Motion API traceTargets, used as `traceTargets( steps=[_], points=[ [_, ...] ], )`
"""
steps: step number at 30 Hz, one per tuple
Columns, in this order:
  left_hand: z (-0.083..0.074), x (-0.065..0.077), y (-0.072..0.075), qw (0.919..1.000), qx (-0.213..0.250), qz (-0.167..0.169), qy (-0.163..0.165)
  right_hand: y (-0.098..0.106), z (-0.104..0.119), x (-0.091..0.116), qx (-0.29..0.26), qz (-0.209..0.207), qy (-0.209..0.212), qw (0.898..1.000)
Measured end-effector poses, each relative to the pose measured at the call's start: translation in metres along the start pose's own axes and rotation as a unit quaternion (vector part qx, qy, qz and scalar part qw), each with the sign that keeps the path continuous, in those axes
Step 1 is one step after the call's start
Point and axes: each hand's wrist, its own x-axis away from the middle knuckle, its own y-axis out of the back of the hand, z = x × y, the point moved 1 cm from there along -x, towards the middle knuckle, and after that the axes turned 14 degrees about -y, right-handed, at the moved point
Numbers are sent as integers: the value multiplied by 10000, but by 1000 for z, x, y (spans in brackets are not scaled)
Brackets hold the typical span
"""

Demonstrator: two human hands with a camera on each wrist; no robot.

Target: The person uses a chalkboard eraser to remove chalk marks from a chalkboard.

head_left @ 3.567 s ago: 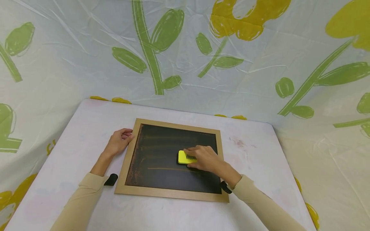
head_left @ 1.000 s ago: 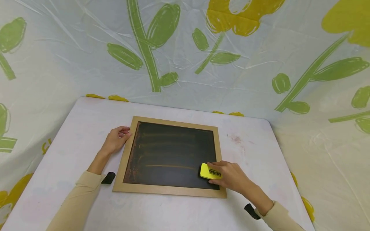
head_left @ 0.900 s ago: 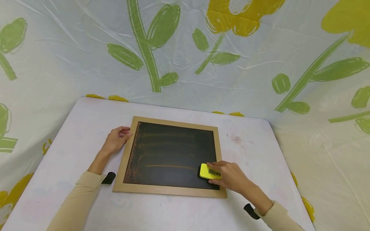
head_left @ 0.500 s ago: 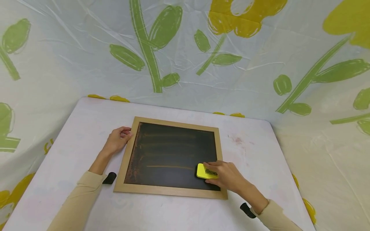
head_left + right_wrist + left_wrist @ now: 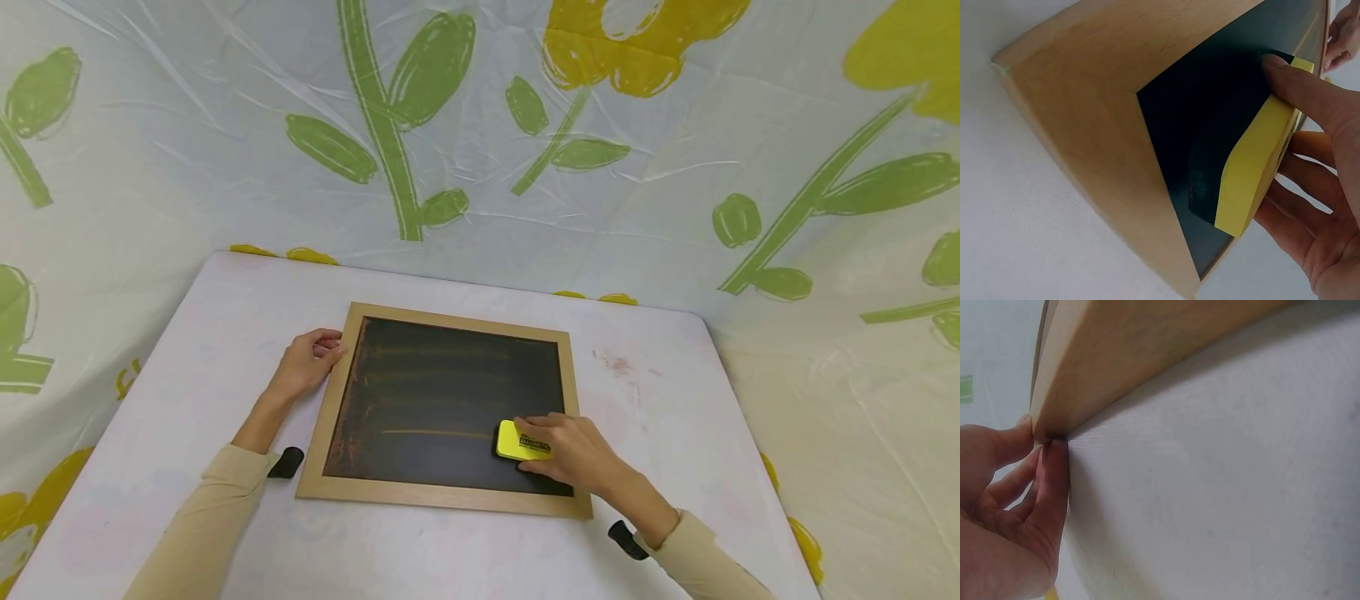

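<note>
A chalkboard [image 5: 435, 367] with a light wooden frame lies on the table, bearing faint orange smears and one clearer orange chalk line [image 5: 427, 432]. My right hand [image 5: 573, 450] grips a yellow chalkboard eraser [image 5: 512, 442] by its long sides, thumb on one and fingers on the other. The eraser's dark felt side faces the board at the line's right end, in the lower right part. At the left edge, my left hand [image 5: 303, 362] holds the frame; in the left wrist view its thumb and fingers [image 5: 1054, 481] pinch the frame's edge [image 5: 1085, 375].
The white table [image 5: 420, 558] has a reddish smudge [image 5: 618, 365] right of the board. A flower-printed sheet [image 5: 247, 150] hangs behind and beside the table. Black wrist pieces [image 5: 286, 462] sit by both cuffs.
Over the last second the right hand has slid the eraser left along the lower board, from near the right frame onto the line's end. Earlier it was higher up. The left hand has stayed put.
</note>
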Motion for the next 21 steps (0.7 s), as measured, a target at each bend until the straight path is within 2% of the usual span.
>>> traceTargets(
  steps=[21],
  points=[
    [-1, 1, -1, 10000, 36, 10, 50, -8, 17, -17, -253, -162, 199, 9994]
  ],
)
